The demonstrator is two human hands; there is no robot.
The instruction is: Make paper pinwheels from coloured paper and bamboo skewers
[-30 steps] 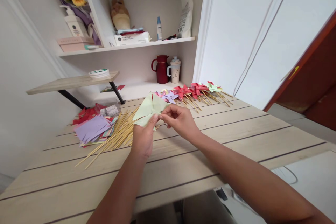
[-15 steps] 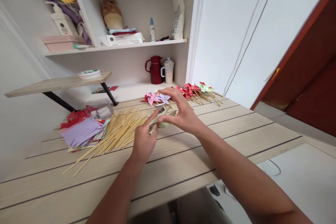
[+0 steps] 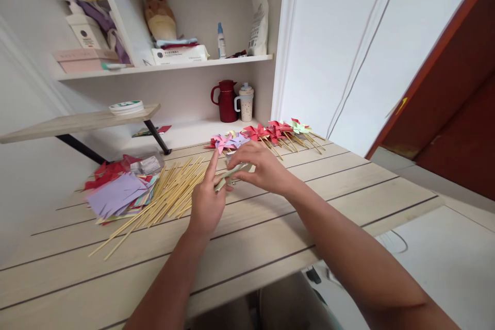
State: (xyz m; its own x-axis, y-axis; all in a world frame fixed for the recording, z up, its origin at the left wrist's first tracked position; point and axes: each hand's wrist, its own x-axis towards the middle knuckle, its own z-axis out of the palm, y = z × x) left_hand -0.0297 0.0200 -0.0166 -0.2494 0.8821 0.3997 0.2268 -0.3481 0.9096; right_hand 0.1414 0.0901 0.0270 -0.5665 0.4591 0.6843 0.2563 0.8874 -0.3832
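Note:
Above the middle of the table, a pale green piece of paper (image 3: 224, 179) is held between both hands, partly folded. My left hand (image 3: 208, 205) pinches its left end, with the index finger stretched up and away. My right hand (image 3: 263, 167) closes on the paper's right side, thumb below and fingers bent over the top. Just behind the hands lie a pink paper pinwheel (image 3: 221, 143) and a lilac one (image 3: 237, 140). A small item under the fingers is mostly hidden.
Many thin wooden sticks (image 3: 170, 193) lie spread left of my hands. Beside them are stacked lilac paper sheets (image 3: 116, 195) and red paper (image 3: 110, 171). Red pinwheels (image 3: 279, 131) lie at the back right. A dark red jug (image 3: 226, 101) and a cup (image 3: 246, 103) stand behind.
My right hand's raised fingers have come down onto the paper, which looks flatter. My left index finger has lifted off it and points up. The view has shifted slightly.

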